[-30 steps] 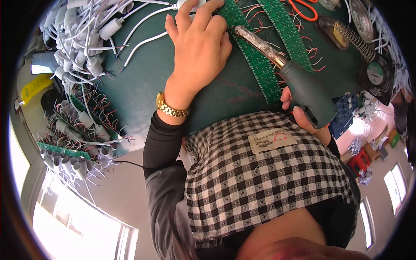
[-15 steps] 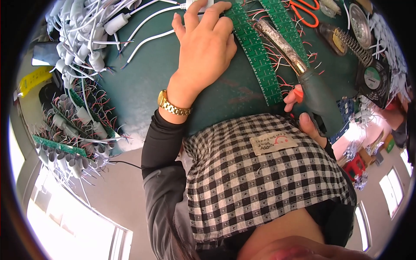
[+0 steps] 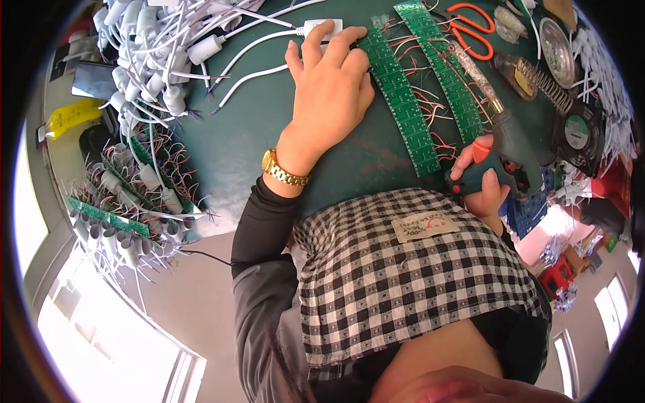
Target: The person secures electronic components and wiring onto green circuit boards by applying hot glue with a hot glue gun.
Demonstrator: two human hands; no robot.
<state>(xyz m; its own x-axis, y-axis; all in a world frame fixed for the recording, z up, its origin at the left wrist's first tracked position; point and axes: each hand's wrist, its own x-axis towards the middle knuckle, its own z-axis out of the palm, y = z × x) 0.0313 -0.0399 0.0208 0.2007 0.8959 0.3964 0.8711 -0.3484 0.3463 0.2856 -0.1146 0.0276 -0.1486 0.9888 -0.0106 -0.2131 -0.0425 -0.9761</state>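
Note:
My left hand [image 3: 329, 97], with a gold watch on its wrist, lies palm down with fingers spread. Its fingers reach over a small white box with cables [image 3: 322, 29]. One fingertip touches the far end of a strip of green circuit boards [image 3: 406, 111]; what lies under the palm is hidden. My right hand [image 3: 485, 191] is wrapped around the dark handle of a soldering gun [image 3: 514, 144] with an orange-red trigger. The gun's metal barrel points away over a second green circuit board strip [image 3: 453, 84]. Red and white wires stick out between the strips.
White cylindrical connectors with cables [image 3: 151, 54] are heaped at the far left. Wired boards [image 3: 111, 216] stand at the left edge. Orange-handled scissors [image 3: 474, 30], a coiled-spring iron holder [image 3: 547, 84], a round metal dish [image 3: 556, 50] and a black fan [image 3: 578, 134] sit at the right.
The soldering gun has drawn back and to the right, its barrel off the nearer strip. The whole view has shifted slightly; my left hand stays by the white box and strip end.

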